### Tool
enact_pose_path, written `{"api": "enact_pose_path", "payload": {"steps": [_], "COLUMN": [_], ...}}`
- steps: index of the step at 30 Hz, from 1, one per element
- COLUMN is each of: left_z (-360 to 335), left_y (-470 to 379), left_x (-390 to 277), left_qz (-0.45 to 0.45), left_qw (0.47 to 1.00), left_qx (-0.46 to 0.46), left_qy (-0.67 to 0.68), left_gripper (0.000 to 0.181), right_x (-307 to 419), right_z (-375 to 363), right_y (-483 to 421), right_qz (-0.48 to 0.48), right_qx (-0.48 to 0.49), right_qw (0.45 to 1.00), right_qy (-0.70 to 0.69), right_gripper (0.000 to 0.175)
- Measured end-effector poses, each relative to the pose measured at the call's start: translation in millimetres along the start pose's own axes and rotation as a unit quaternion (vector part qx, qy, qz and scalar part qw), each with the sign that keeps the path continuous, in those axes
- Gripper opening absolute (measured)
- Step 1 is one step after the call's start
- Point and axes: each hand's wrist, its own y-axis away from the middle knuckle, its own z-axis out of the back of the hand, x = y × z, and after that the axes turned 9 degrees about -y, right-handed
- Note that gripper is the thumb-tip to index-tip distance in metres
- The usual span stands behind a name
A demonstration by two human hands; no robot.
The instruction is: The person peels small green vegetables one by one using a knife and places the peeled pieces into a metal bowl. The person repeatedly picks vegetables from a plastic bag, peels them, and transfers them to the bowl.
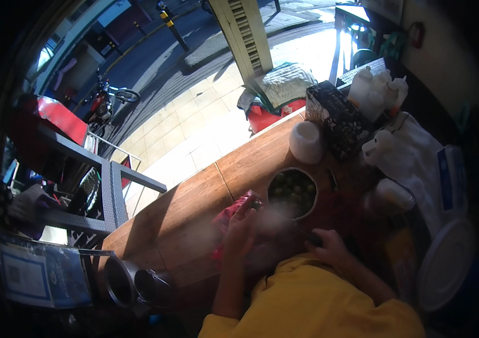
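Observation:
My left hand [242,228] is raised over the tiled counter, its fingers around a small dark-green round fruit [256,205]. Behind that hand lies a crumpled red plastic bag [226,216]. My right hand [330,247], close to my yellow shirt, grips a black handle [314,239]; haze and shadow hide what extends from it. Between and beyond both hands stands a round tub with a pale rim [316,195], holding several small green fruits [291,186].
A white rounded container [305,142] and a dark floral box [336,118] stand beyond the tub. White bottles [376,91], a white cloth [412,160] and a round lid [446,266] line the right. Metal pots [120,281] sit at lower left. Past the counter's edge [188,181] is a tiled walkway.

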Motion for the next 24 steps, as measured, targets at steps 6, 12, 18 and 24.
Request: {"api": "enact_pose_path", "payload": {"steps": [6, 12, 18, 24], "left_z": [-2.0, -5.1, -19.3, -27.4], "left_y": [-6.4, -4.8, -2.7, 9.6], "left_x": [10.6, 9.9, 4.5, 2.9], "left_qz": [-0.041, -0.076, -0.065, -0.120], "left_qw": [0.991, 0.994, 0.990, 0.993], "left_qx": [0.025, 0.000, -0.036, -0.003], "left_qy": [0.124, 0.078, 0.118, 0.007], "left_gripper": [0.034, 0.034, 0.031, 0.031], "right_x": [4.2, 6.9, 8.0, 5.9], "right_z": [-1.1, -3.0, -2.0, -1.6], "right_y": [2.5, 3.4, 3.9, 3.9], "right_qz": [0.063, 0.105, 0.114, 0.118], "right_qx": [-0.012, -0.049, -0.066, -0.067], "right_qw": [0.997, 0.991, 0.985, 0.982], "right_qy": [0.030, 0.071, 0.108, 0.130], "right_gripper": [0.020, 0.020, 0.020, 0.021]}}
